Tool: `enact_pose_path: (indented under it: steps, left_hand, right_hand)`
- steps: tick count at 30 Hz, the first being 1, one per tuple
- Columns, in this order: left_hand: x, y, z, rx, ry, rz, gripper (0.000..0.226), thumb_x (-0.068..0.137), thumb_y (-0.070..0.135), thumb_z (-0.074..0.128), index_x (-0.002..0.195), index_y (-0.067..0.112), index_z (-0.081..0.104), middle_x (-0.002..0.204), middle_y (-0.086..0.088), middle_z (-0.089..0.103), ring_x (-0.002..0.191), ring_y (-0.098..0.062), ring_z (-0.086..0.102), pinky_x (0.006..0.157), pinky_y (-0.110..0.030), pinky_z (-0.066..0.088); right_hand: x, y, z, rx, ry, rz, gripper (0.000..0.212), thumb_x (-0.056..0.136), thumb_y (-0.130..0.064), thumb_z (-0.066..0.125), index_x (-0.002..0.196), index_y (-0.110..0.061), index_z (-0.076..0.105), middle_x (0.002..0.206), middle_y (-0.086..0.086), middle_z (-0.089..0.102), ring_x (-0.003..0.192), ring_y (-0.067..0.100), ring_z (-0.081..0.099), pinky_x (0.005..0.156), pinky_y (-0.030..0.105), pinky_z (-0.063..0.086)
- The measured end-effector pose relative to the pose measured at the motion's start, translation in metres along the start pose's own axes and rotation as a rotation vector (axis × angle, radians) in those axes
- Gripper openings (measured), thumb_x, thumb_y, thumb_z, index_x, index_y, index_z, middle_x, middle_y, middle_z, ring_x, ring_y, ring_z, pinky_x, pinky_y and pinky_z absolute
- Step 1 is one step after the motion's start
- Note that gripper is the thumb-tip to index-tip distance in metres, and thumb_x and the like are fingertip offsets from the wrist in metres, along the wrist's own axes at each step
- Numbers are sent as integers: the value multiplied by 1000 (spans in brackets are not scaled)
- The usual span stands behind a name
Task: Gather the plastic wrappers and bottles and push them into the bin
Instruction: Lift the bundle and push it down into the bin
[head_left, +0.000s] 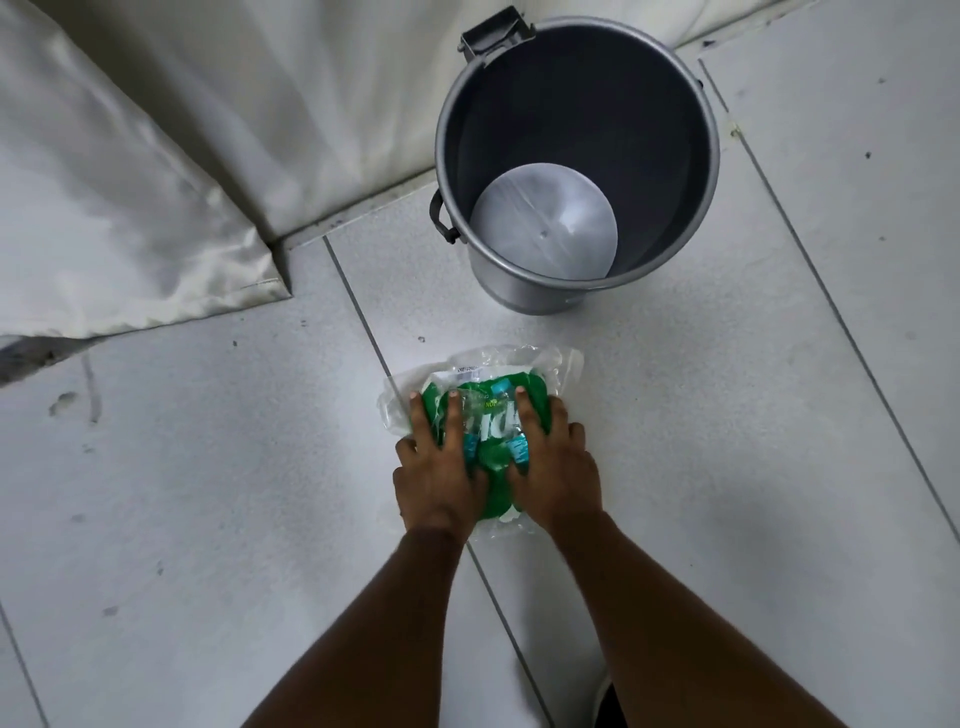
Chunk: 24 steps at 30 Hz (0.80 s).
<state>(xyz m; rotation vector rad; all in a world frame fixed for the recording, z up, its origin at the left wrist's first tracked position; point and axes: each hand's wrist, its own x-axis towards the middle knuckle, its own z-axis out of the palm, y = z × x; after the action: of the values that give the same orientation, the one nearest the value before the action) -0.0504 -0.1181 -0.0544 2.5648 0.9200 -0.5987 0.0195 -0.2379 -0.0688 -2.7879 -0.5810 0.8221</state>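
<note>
A crumpled bundle of clear and green plastic wrappers (485, 400) lies on the white tiled floor, with small bottles with blue labels showing inside it. My left hand (439, 467) presses on its left side, fingers spread over the plastic. My right hand (553, 465) clasps its right side. Both hands hold the bundle between them against the floor. The grey metal bin (576, 156) stands upright a short way beyond the bundle. A pale round liner shows at its bottom.
A white satin sheet (130, 156) hangs down to the floor at the left and behind the bin. The bin has a side handle (441, 215) and a hinge bracket (496, 31) at its far rim. Bare tile lies to the right.
</note>
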Motion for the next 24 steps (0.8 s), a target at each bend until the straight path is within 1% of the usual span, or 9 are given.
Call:
enact_pose_path:
  steps: [3,6,8,10,15,18,20,22,24]
  left_hand:
    - [-9,7,-17,14,-6,11,89,86,48,61,153,31,7,162,-13,-1,121,-34,39,93,-44,50]
    - [-39,8,-40,7,8,-4,89,81,56,62,153,28,17,161,-16,9,114,-35,45,86,-45,53]
    - [-62,11,-70,-4,8,8,90,77,58,65,151,26,26,158,-19,18,107,-36,49,80,-44,54]
    - [-83,16,-101,-19,19,28,88,75,57,68,148,24,33,156,-20,23,104,-36,52,77,-44,55]
    - [-116,42,-201,-77,62,78,81,72,45,69,145,23,42,155,-20,26,101,-36,51,76,-45,54]
    - [-110,62,-263,-80,115,119,82,73,45,70,146,24,39,157,-17,23,106,-35,48,81,-45,53]
    - [-97,78,-299,-39,114,150,81,78,49,64,149,28,29,160,-13,13,115,-33,42,90,-44,49]
    - [-83,96,-331,-16,103,181,81,81,51,59,150,31,23,161,-10,5,121,-31,37,97,-43,45]
    - [-57,113,-353,-5,95,208,83,80,51,61,150,31,22,161,-7,4,120,-31,36,97,-43,44]
  right_hand:
    - [-16,-16,-9,0,9,37,100,76,-45,75,150,-31,9,149,17,31,115,33,46,81,45,56]
    - [-51,-30,-30,49,17,95,99,72,-43,79,149,-28,18,146,18,38,112,34,50,80,45,57]
    - [-74,-39,-63,70,15,120,100,70,-44,81,147,-27,20,144,18,40,109,33,53,77,45,58]
    - [-92,-47,-96,74,15,139,101,67,-47,83,146,-26,23,143,17,43,107,33,54,74,45,59]
    - [-121,-81,-196,74,56,159,98,65,-47,84,144,-24,32,143,14,44,106,31,55,71,41,60]
    - [-118,-102,-257,82,131,174,96,63,-47,85,142,-23,36,141,14,46,102,31,56,67,40,60]
    - [-106,-110,-291,71,190,185,95,65,-48,84,143,-22,35,140,14,46,101,30,55,68,41,60]
    - [-93,-116,-324,44,195,182,92,73,-48,78,147,-25,29,145,12,40,106,29,51,74,41,58]
    - [-71,-116,-346,37,207,185,90,79,-46,73,150,-30,21,150,10,34,111,28,46,80,41,56]
